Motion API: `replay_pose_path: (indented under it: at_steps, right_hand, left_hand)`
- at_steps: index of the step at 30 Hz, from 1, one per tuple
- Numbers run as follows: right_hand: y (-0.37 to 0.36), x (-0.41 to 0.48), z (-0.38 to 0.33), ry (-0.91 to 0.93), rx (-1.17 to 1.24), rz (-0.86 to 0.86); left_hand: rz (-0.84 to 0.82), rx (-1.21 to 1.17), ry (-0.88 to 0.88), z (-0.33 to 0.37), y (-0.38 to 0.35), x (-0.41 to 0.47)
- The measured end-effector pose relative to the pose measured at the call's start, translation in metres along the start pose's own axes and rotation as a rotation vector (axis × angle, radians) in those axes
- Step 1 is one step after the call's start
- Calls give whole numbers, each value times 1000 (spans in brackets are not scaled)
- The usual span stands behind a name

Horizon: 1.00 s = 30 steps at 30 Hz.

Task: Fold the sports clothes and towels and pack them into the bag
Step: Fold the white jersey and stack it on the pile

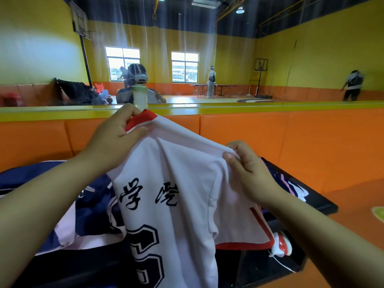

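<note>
Above the black desk [315, 201], one white jersey [176, 183] hung. The left hand [116, 138] pinched its red-trimmed edge and the right hand [247, 169] pinched a fold. One navy garment [91, 204] lay beneath; one bottle [140, 96] stood behind.

The black desk [319, 203] before me stands against the orange padded wall [249, 132]. Navy-and-white clothes [91, 206] lie spread over its left side.

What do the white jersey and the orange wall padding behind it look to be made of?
The white jersey looks like soft knit fabric, matte; it drapes and creases in folds. The orange wall padding is probably vinyl or faux leather over foam: smooth, slight sheen, seamed panels.
</note>
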State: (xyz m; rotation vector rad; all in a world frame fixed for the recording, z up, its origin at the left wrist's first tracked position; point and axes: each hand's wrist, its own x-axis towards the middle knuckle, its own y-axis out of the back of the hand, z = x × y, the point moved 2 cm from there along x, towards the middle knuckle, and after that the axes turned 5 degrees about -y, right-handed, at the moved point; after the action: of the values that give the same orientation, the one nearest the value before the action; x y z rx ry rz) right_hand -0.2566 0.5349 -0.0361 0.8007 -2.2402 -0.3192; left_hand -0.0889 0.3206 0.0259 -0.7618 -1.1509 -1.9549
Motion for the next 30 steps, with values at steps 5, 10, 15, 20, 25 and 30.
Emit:
replay_pose_path:
  at_steps: [5, 10, 15, 20, 25, 30]
  right_hand:
    - [32, -3, -9, -90, -135, -108]
    - [75, -11, -11, -192, -428, -174]
    - [113, -32, -15, -222, -345, 265]
    - [145, -57, -15, -198, -303, 441]
    - [187, -90, -34, -354, -379, 166]
    - [212, -116, -25, -456, -322, 129]
  left_hand:
    - [0, 122, -71, 19, -6, 10]
    - [-94, 70, -130, 38, -26, 20]
    - [-61, -155, -184, 56, -50, 39]
    - [-36, -307, -131, 80, -84, 58]
    - [-170, -466, -95, 97, -114, 62]
    - [-544, -841, 52, 105, -145, 52]
